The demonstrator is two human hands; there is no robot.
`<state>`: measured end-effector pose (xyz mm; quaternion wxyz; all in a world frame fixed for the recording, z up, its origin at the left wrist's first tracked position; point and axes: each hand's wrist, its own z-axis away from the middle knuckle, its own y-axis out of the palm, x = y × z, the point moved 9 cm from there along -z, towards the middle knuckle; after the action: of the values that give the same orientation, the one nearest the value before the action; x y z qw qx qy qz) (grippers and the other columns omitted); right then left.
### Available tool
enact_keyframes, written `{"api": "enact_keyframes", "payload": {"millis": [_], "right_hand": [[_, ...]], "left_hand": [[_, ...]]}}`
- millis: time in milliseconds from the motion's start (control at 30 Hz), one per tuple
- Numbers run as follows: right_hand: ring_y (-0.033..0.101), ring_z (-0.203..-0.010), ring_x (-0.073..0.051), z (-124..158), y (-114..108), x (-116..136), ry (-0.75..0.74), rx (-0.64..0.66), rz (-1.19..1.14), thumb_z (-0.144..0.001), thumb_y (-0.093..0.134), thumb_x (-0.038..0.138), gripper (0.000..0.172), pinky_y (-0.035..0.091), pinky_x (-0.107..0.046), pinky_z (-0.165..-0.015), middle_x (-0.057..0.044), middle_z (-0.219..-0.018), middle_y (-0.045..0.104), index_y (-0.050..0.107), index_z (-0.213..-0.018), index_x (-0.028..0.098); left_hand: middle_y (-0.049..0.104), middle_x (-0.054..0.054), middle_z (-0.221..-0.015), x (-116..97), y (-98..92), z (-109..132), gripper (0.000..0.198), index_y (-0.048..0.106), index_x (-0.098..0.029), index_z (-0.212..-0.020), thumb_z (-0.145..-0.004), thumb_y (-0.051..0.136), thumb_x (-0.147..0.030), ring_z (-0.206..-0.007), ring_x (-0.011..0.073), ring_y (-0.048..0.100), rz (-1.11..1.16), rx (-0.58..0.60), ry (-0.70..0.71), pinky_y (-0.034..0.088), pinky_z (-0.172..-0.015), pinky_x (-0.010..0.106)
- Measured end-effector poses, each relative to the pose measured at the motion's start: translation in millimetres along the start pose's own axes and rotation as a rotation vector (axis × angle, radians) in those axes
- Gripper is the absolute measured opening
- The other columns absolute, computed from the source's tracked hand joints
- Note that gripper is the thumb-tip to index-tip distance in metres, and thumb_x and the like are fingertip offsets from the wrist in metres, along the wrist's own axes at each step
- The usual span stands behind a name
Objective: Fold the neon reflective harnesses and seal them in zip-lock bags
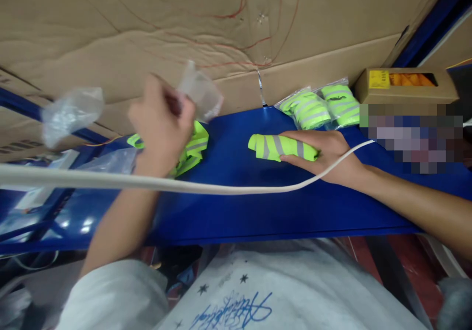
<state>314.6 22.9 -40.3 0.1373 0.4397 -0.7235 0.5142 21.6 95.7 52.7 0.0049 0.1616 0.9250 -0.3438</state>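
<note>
My right hand (334, 155) is closed around a tight roll of neon-yellow reflective fabric (273, 145) with grey stripes, held just over the blue table. Raised and blurred by motion, my left hand (162, 118) pinches a small clear plastic bag (202, 94), which looks flat. Behind and below that hand lies a loose heap of the same neon-yellow striped fabric (197, 148), partly hidden by the wrist.
Two bagged neon-yellow bundles (311, 111) lie at the back right beside a cardboard box (409, 86). Clear plastic bags (73, 113) sit at the left. A white cable (221, 189) crosses in front of both arms. Cardboard (147, 49) lines the back of the blue table (236, 217).
</note>
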Motion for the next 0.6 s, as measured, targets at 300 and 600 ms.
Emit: {"api": "enact_keyframes", "payload": {"millis": [300, 600], "right_hand": [[0.076, -0.086, -0.025, 4, 11, -50, 0.485, -0.028, -0.634, -0.063, 0.101, 0.046, 0.039, 0.062, -0.035, -0.076, -0.003, -0.096, 0.082, 0.085, -0.091, 0.024], [0.078, -0.078, -0.028, 20, 48, -62, 0.761, 0.100, -0.766, -0.051, 0.106, 0.038, 0.043, 0.064, -0.038, -0.065, -0.006, -0.093, 0.083, 0.086, -0.087, 0.026]], "left_hand": [[0.066, -0.004, -0.069, -94, 61.5, 84, 0.015, 0.055, -0.024, -0.105, -0.102, 0.060, -0.038, -0.053, 0.0126, 0.060, 0.521, 0.319, 0.199, 0.040, -0.053, 0.026], [0.073, 0.000, -0.078, -110, 51.3, 102, 0.017, 0.058, -0.020, -0.118, -0.105, 0.056, -0.031, -0.061, 0.0142, 0.068, 0.469, 0.230, 0.366, 0.042, -0.056, 0.025]]}}
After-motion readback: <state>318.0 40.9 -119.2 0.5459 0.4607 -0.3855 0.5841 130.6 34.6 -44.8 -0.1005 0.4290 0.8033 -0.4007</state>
